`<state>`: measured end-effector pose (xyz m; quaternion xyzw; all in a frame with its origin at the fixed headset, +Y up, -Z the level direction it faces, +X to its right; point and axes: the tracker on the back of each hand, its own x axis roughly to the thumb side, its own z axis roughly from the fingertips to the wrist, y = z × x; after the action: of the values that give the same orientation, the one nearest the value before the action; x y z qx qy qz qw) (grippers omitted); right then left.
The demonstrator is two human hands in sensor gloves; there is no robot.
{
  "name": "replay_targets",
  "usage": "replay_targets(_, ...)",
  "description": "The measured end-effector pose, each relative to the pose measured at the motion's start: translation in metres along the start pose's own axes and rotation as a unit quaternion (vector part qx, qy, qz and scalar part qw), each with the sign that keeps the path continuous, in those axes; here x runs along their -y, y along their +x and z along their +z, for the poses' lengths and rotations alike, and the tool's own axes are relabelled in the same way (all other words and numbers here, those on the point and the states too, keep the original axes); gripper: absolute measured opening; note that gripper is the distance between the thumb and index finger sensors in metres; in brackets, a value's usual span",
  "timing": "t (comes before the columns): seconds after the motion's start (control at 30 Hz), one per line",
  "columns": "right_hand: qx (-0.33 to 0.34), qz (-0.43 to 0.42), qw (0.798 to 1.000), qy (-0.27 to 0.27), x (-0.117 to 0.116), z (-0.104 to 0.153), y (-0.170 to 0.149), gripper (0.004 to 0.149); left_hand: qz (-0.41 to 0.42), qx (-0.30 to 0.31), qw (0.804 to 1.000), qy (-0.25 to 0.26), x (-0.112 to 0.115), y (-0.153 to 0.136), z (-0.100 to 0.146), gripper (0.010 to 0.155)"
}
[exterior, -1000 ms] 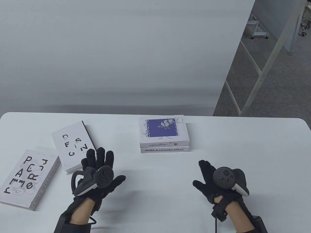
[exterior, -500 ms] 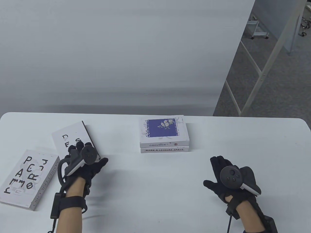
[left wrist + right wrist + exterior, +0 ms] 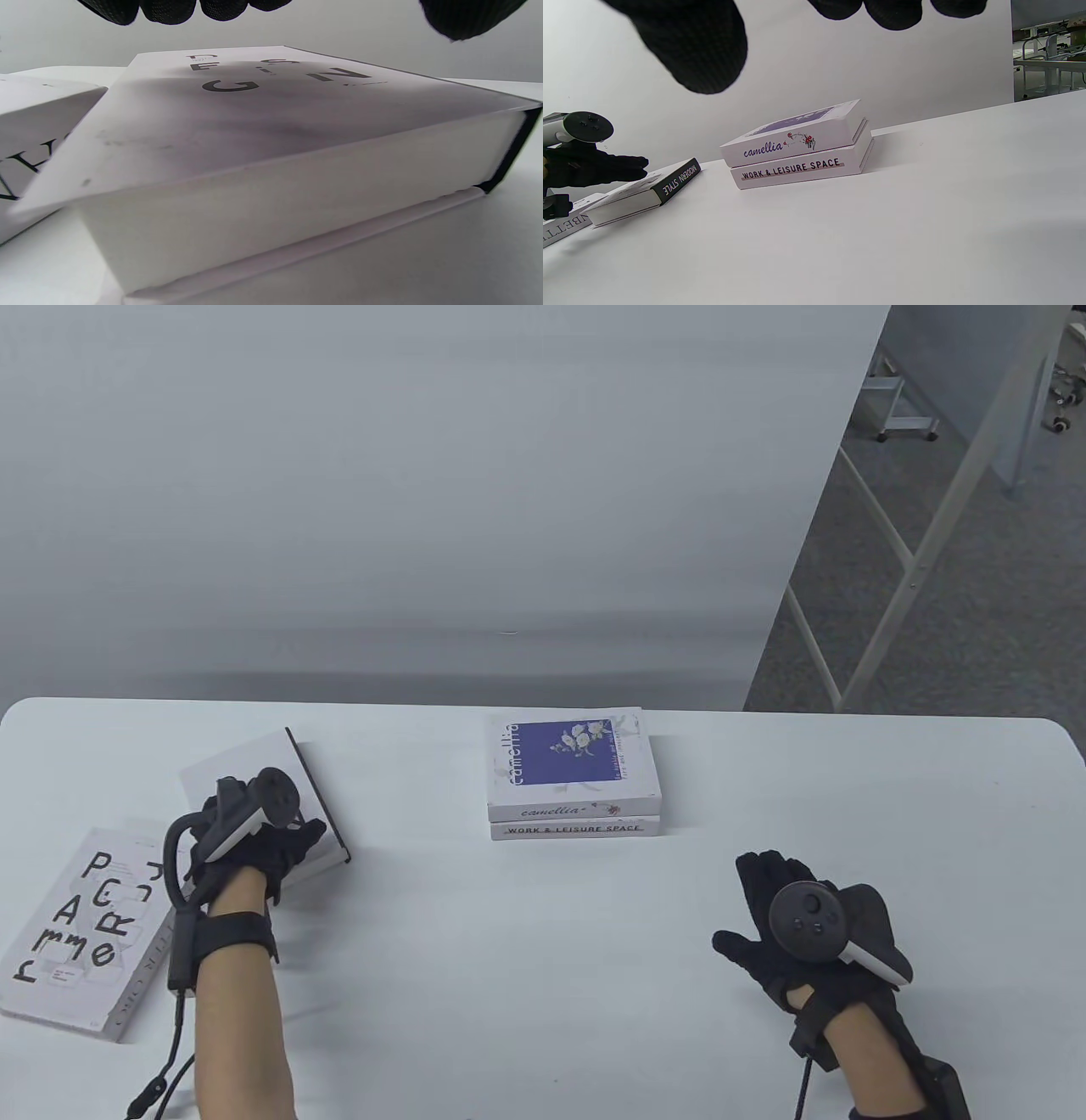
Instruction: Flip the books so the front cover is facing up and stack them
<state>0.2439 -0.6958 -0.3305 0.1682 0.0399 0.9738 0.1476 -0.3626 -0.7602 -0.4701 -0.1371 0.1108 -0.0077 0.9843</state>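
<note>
Seen from the table view: 4 matte white hardbacks on a smooth white table [image 3: 543, 967] with rounded corners. Centre-back, a stack of 2: the camellia book [image 3: 571, 768], purple panel with flowers face up, square on the WORK & LEISURE SPACE book [image 3: 575, 830]. At left, the DESIGN book [image 3: 246, 768], black-spined, angled, with the left hand [image 3: 254, 836] in knit black glove laid over its near half, fingers spread across the cover, thumb by the spine edge; 0.5 s ago only at the near corner, now further onto the cover, hiding the letters. Leftmost, the lettered book [image 3: 81, 933], cover up, partly under the left forearm. Right hand [image 3: 793, 933] flat and spread near the table, holding nothing, barely shifted in 0.5 s. Behind, a plain grey-white backdrop; at right, grey carpet and white metal frames. From the left wrist view: DESIGN book [image 3: 271, 140] close up, smooth cover, thick cream page block, near end propped on the lettered book [image 3: 38, 127]; fingertips [image 3: 169, 8] hanging above the cover, contact not visible, grip cannot be told. From the right wrist view: fingers [image 3: 695, 42] splayed, clear of everything; the 2-book stack's camellia book [image 3: 797, 137] beyond, DESIGN book [image 3: 645, 192] with spine reading MODERN STYLE under the left hand [image 3: 594, 169].
</note>
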Motion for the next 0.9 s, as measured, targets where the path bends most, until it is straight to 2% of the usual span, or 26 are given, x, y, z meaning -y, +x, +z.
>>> replay_targets(0.17, -0.005, -0.010, 1.000, -0.008, 0.005, 0.003, -0.002, 0.087, -0.047, -0.017, 0.998, -0.026, 0.002, -0.005, -0.014, 0.093)
replay_targets(0.27, -0.006, -0.012, 1.000, -0.005, 0.005, 0.003, -0.003, 0.086, -0.021, -0.018, 0.999, -0.034, 0.006, -0.005, -0.018, 0.082)
replay_targets(0.47, -0.003, -0.005, 1.000, 0.005, 0.001, 0.001, -0.002, 0.084, -0.024, -0.016, 0.999, -0.041, 0.005, 0.002, -0.016, 0.077)
replay_targets(0.7, 0.004, -0.011, 1.000, 0.005, 0.000, 0.001, 0.000, 0.084, -0.049, 0.006, 0.997, -0.054, -0.002, 0.017, -0.003, 0.069)
replay_targets(0.9, 0.005, -0.022, 1.000, 0.012, -0.006, -0.002, -0.003, 0.083, -0.076, 0.030, 0.994, -0.069, -0.003, 0.042, 0.020, 0.064)
